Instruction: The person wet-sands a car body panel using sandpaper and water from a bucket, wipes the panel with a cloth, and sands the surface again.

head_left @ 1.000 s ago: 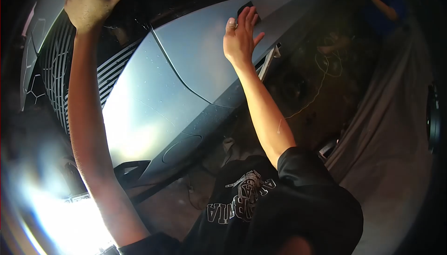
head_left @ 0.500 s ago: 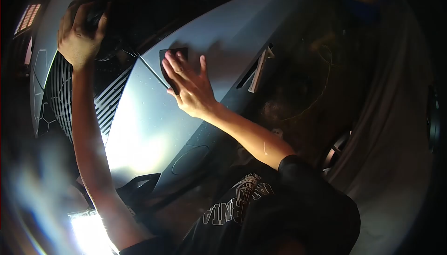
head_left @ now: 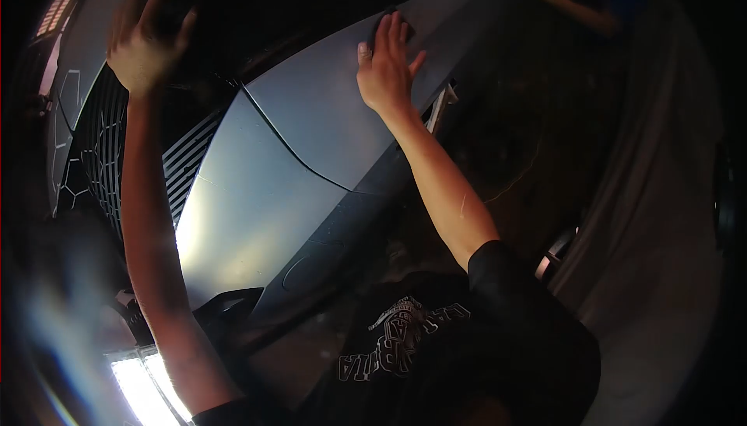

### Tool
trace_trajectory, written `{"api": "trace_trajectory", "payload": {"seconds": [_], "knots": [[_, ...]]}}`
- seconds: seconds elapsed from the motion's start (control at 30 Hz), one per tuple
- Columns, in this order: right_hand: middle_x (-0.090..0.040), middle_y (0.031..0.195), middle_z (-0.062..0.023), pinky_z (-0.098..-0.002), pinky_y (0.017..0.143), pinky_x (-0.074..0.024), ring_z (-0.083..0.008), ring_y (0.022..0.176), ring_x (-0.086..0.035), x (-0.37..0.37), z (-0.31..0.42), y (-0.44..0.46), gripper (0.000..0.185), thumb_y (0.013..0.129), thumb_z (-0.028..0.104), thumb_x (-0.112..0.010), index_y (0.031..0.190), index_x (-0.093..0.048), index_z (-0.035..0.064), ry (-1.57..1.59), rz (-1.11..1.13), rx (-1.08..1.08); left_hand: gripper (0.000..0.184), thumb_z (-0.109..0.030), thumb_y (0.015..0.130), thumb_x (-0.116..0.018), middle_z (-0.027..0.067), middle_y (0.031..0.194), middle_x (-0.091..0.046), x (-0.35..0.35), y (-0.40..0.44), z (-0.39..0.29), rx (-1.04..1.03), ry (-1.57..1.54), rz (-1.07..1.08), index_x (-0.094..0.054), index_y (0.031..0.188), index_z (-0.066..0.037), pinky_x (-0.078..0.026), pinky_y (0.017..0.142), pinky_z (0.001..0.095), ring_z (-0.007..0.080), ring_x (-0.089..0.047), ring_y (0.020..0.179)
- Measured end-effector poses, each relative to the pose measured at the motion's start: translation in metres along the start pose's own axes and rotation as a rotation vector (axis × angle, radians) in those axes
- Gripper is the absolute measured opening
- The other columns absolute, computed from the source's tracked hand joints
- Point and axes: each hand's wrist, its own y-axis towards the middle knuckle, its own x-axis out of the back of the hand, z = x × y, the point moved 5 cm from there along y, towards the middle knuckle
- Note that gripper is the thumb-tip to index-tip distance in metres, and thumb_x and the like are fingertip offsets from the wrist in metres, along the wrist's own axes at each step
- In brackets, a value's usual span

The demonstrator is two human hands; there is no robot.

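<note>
A grey car body panel runs diagonally across the view, with a dark curved seam. My right hand presses a dark flat pad against the panel's upper part, fingers over it and thumb apart. At the upper left, my left hand has its fingers curled around a dark object whose shape is lost in shadow. Below that hand lies a black slatted grille.
A bright lamp shines at the lower left. Another person's arm reaches in at the upper right. A grey cloth hangs at the right. A thin cord hangs beyond the panel.
From half a second ago, my right hand has slid with the pad up and right along the panel. My left hand has shifted slightly in view, and the light on the panel is dimmer.
</note>
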Motion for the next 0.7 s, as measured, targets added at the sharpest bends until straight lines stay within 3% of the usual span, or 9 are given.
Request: {"api": "trace_trajectory", "payload": {"seconds": [0.07, 0.13, 0.27, 0.37, 0.53, 0.63, 0.7], "knots": [[-0.012, 0.164, -0.0218, -0.0696, 0.114, -0.0064, -0.0363, 0.152, -0.015, -0.003, 0.065, -0.06, 0.076, 0.095, 0.025, -0.06, 0.153, -0.022, -0.0047, 0.199, 0.099, 0.22, 0.027, -0.042, 0.077, -0.079, -0.0018, 0.101, -0.069, 0.003, 0.001, -0.01, -0.002, -0.014, 0.013, -0.073, 0.095, -0.023, -0.055, 0.075, 0.0366, 0.022, -0.069, 0.091], [-0.013, 0.166, -0.0143, -0.0691, 0.115, -0.0074, -0.0314, 0.153, -0.015, -0.019, 0.069, -0.097, 0.081, 0.092, 0.027, -0.064, 0.156, -0.021, 0.0026, 0.173, 0.206, 0.45, 0.024, -0.041, 0.078, -0.079, -0.0027, 0.099, -0.069, 0.001, -0.002, -0.014, 0.044, -0.09, -0.006, -0.073, 0.093, -0.023, -0.055, 0.074, 0.0361, 0.021, -0.069, 0.092], [-0.016, 0.166, -0.0099, -0.0676, 0.116, -0.0043, -0.0277, 0.152, -0.018, 0.006, -0.015, -0.128, 0.082, 0.09, 0.029, -0.066, 0.157, -0.023, 0.0078, -0.022, 0.365, 0.461, 0.023, -0.043, 0.078, -0.079, -0.004, 0.096, -0.069, 0.003, 0.001, -0.01, 0.042, -0.008, -0.007, -0.072, 0.09, -0.025, -0.055, 0.073, 0.0348, 0.0198, -0.069, 0.092], [-0.019, 0.165, -0.0065, -0.0715, 0.114, -0.0044, -0.0229, 0.152, -0.022, 0.011, -0.011, -0.174, 0.075, 0.091, 0.034, -0.066, 0.153, -0.034, 0.0092, -0.063, 0.587, 0.579, 0.028, -0.047, 0.078, -0.078, -0.0022, 0.098, -0.069, 0.004, 0.007, -0.01, 0.003, 0.056, -0.039, -0.072, 0.092, -0.023, -0.055, 0.072, 0.0363, 0.0217, -0.069, 0.087], [-0.023, 0.164, -0.0047, -0.0692, 0.115, -0.0149, -0.0211, 0.151, -0.023, -0.005, 0.084, -0.102, 0.07, 0.093, 0.035, -0.064, 0.153, -0.035, 0.012, 0.026, 0.255, 0.742, 0.03, -0.049, 0.079, -0.077, -0.0011, 0.098, -0.07, -0.006, -0.003, -0.006, 0.046, 0.055, 0.027, -0.073, 0.093, -0.023, -0.055, 0.073, 0.0363, 0.0223, -0.07, 0.087], [-0.023, 0.164, -0.0015, -0.0702, 0.115, -0.0126, -0.0192, 0.151, -0.022, -0.002, 0.02, -0.168, 0.069, 0.093, 0.034, -0.063, 0.153, -0.036, 0.0126, -0.048, 0.52, 0.749, 0.03, -0.05, 0.079, -0.076, -0.0022, 0.098, -0.07, 0.0, 0.0, -0.01, 0.0, 0.028, -0.032, -0.073, 0.093, -0.024, -0.055, 0.071, 0.0355, 0.0215, -0.07, 0.086], [-0.023, 0.164, 0.0, -0.0702, 0.116, -0.0108, -0.019, 0.151, -0.021, 0.001, 0.017, -0.168, 0.067, 0.095, 0.033, -0.062, 0.153, -0.036, 0.0143, -0.068, 0.597, 0.719, 0.024, -0.024, 0.07, -0.076, 0.012, 0.096, -0.062, 0.02, 0.011, -0.025, 0.073, -0.051, -0.088, -0.065, 0.087, -0.011, -0.05, 0.074, 0.0441, 0.0341, -0.062, 0.084]]}}
